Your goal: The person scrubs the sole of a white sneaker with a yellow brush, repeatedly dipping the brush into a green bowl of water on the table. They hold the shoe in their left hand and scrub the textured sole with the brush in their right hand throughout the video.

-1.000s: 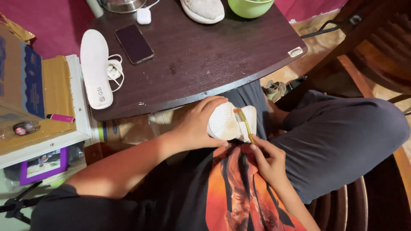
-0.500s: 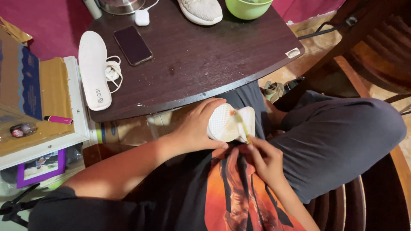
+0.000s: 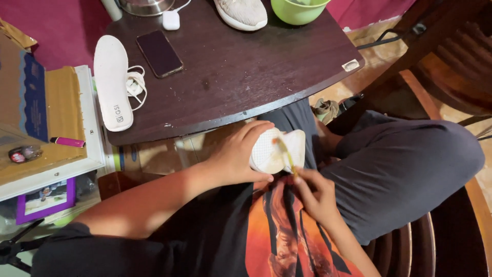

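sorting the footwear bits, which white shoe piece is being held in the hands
The white shoe over the lap, gripped by the left hand; the insole and other shoe lie on the table.

a white shoe [image 3: 271, 151], toe end up, sits over the lap, a thin yellow brush [image 3: 285, 154] lying blurred across it.

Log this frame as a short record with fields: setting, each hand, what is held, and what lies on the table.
setting: person seated at a dark wooden table, head view looking down at the lap
left hand: grips a white shoe over the lap
right hand: holds a thin yellow brush against the shoe
on table: white insole, black phone, second pale shoe, green bowl, small white case
beside table: side shelf with a pink lighter
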